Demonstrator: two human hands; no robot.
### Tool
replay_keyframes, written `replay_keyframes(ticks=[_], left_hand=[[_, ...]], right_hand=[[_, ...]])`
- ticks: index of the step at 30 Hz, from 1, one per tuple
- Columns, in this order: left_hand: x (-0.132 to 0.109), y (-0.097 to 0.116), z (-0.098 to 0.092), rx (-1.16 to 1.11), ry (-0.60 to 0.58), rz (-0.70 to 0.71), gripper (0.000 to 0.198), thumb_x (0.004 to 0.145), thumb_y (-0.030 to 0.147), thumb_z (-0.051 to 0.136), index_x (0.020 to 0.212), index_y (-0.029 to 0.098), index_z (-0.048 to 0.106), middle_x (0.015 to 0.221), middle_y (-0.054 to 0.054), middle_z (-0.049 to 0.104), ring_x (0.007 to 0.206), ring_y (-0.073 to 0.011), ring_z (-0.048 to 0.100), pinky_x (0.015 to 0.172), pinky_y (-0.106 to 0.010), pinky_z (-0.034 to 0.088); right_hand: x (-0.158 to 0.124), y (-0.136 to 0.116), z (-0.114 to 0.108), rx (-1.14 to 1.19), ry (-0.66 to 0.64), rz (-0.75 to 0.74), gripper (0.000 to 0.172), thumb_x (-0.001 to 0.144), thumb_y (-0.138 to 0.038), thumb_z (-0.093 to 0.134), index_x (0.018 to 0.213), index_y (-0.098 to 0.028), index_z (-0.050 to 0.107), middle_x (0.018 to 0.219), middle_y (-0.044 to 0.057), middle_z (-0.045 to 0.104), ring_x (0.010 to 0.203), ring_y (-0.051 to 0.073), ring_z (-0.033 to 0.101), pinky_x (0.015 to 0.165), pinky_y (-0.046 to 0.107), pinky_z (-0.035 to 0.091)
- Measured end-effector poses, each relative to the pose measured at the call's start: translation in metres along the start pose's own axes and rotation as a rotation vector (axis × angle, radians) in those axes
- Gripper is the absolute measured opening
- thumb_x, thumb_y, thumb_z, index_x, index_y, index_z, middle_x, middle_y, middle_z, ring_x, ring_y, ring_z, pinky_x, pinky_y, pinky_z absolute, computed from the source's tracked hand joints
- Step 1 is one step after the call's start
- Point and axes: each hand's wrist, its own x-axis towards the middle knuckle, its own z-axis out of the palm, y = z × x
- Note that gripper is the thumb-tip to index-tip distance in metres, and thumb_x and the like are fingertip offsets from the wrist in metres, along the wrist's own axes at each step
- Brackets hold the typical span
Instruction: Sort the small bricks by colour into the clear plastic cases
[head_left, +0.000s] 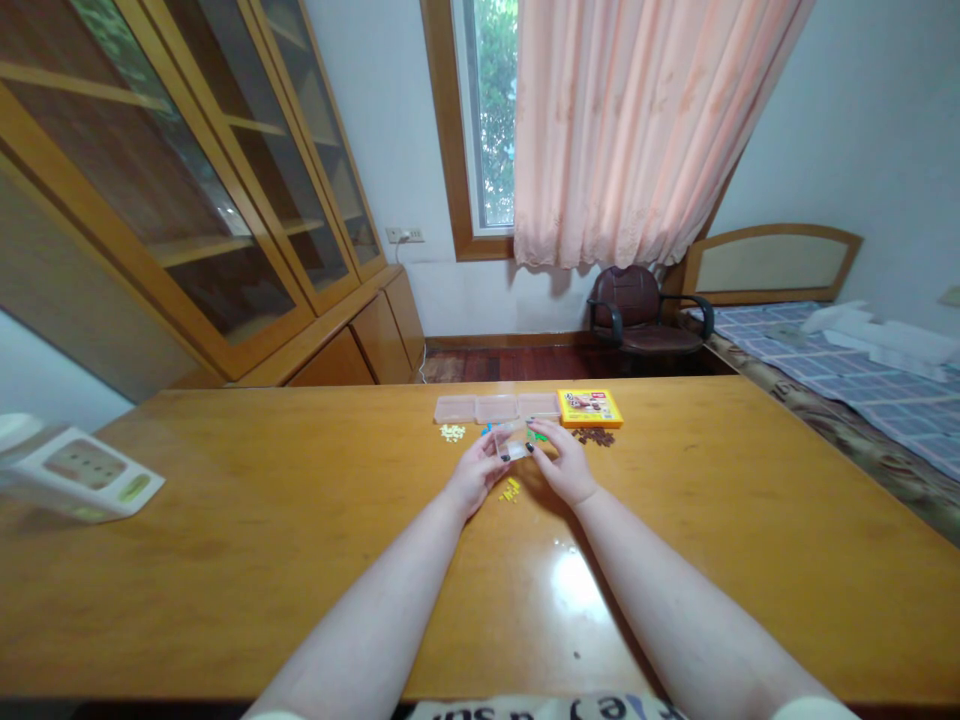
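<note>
Left hand (474, 475) and right hand (564, 462) pinch a small clear plastic packet (514, 449) by its ends; it looks light, flimsy and slippery, best held at the edges.

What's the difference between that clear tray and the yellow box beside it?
The clear tray is see-through and pale; the yellow box is opaque and bright, with a printed top. The tray is long and split into three compartments; the box is shorter and squarer. Both lie flat, side by side on the wooden table.
</note>
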Motion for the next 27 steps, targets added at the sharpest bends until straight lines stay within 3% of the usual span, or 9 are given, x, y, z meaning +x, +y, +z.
replay_keyframes(ticks=[6, 14, 22, 27], left_hand=[[-0.001, 0.0, 0.001, -0.022, 0.0, -0.022, 0.057, 0.056, 0.008, 0.074, 0.11, 0.02, 0.06, 0.126, -0.006, 0.055, 0.105, -0.0194, 0.058, 0.089, -0.028, 0.046], [0.002, -0.006, -0.003, 0.034, -0.02, -0.038, 0.063, 0.062, 0.014, 0.073, 0.121, 0.022, 0.054, 0.135, -0.01, 0.049, 0.107, -0.0216, 0.059, 0.091, -0.032, 0.046], [0.002, -0.006, -0.006, 0.08, -0.036, 0.06, 0.087, 0.064, 0.023, 0.078, 0.139, 0.026, 0.034, 0.135, -0.013, 0.049, 0.115, -0.0242, 0.054, 0.098, -0.037, 0.042], [0.0, -0.004, -0.003, 0.084, -0.082, 0.078, 0.088, 0.067, 0.024, 0.077, 0.141, 0.028, 0.03, 0.133, -0.011, 0.052, 0.114, -0.0232, 0.056, 0.098, -0.036, 0.042]], right_hand=[[-0.002, 0.0, 0.002, 0.07, -0.121, 0.01, 0.05, 0.084, -0.024, 0.052, 0.133, -0.023, 0.047, 0.139, 0.011, 0.046, 0.128, 0.023, 0.042, 0.107, 0.046, 0.035], [-0.004, 0.014, 0.012, 0.097, -0.084, 0.223, 0.059, 0.081, -0.02, 0.054, 0.138, -0.025, 0.041, 0.121, 0.008, 0.061, 0.108, 0.022, 0.058, 0.095, 0.042, 0.046], [-0.001, 0.012, 0.011, 0.094, -0.111, 0.286, 0.059, 0.08, -0.019, 0.056, 0.137, -0.026, 0.043, 0.122, 0.008, 0.061, 0.106, 0.021, 0.06, 0.092, 0.041, 0.048], [0.0, 0.011, 0.01, 0.08, -0.12, 0.307, 0.052, 0.081, -0.018, 0.054, 0.133, -0.023, 0.049, 0.122, 0.009, 0.061, 0.106, 0.021, 0.06, 0.093, 0.041, 0.047]])
